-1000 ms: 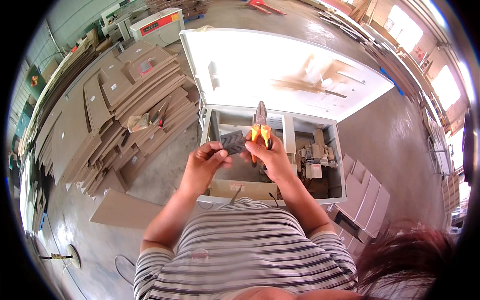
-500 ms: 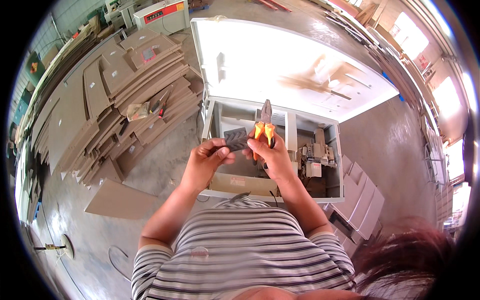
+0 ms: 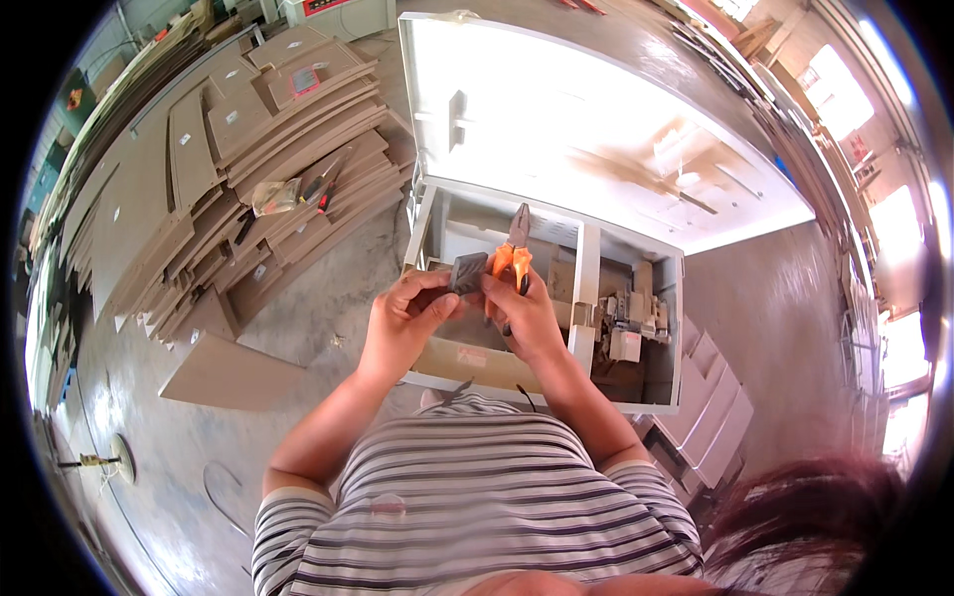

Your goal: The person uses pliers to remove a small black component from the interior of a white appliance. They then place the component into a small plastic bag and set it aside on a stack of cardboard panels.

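Observation:
A small dark grey block with a ridged face [image 3: 470, 271] is pinched between the thumb and fingers of my left hand [image 3: 405, 301]. My right hand [image 3: 524, 310] is closed around a pair of pliers with orange handles [image 3: 514, 256], their dark jaws pointing away from me. The right thumb reaches to the block's right edge and seems to touch it. Both hands are held over an open white metal cabinet [image 3: 586, 298]. The fingers behind the block are partly hidden.
The cabinet's raised white lid [image 3: 556, 109] stands beyond my hands, and a mechanism [image 3: 633, 323] sits in its right compartment. Stacked brown-grey panels [image 3: 189, 179] lie left, carrying hand tools [image 3: 326, 189] and a plastic bag [image 3: 276, 197]. More grey panels [image 3: 704, 392] lie right.
The block has been tilted and now shows narrower. My right hand and the pliers have shifted slightly left, with the pliers leaning a little differently. The whole view has moved slightly.

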Demonstrator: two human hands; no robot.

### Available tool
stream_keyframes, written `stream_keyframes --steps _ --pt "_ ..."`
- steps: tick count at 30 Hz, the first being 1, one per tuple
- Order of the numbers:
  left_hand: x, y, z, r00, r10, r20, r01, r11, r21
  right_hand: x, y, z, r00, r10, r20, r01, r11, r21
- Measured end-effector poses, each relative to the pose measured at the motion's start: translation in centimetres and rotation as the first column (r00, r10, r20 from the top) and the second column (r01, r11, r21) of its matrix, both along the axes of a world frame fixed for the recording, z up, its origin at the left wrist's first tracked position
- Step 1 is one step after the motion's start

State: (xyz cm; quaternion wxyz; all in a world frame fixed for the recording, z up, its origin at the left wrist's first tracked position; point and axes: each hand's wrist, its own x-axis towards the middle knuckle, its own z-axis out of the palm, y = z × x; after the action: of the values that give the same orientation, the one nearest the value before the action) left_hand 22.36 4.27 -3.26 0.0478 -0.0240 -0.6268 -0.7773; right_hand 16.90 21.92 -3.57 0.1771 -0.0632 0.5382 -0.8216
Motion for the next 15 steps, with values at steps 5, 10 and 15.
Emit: stream_keyframes --steps 5,10,15 --pt "-1.0 0.6 0.2 0.998 0.070 0.008 -0.069 0.995 -0.070 -2.0 0.4 -0.8 0.996 0.087 -0.005 -0.086 0.995 0.054" --pt "-1.7 0.0 -0.9 0.990 0.087 0.106 -0.103 0.983 0.153 -2.6 0.0 -0.3 0.997 0.071 -0.022 -0.072 0.996 -0.045" --pt "-2.4 -2.2 0.2 0.970 -0.084 0.229 0.027 0.971 0.238 -3.2 -0.5 0.5 0.990 0.066 -0.128 -0.054 0.994 0.093"
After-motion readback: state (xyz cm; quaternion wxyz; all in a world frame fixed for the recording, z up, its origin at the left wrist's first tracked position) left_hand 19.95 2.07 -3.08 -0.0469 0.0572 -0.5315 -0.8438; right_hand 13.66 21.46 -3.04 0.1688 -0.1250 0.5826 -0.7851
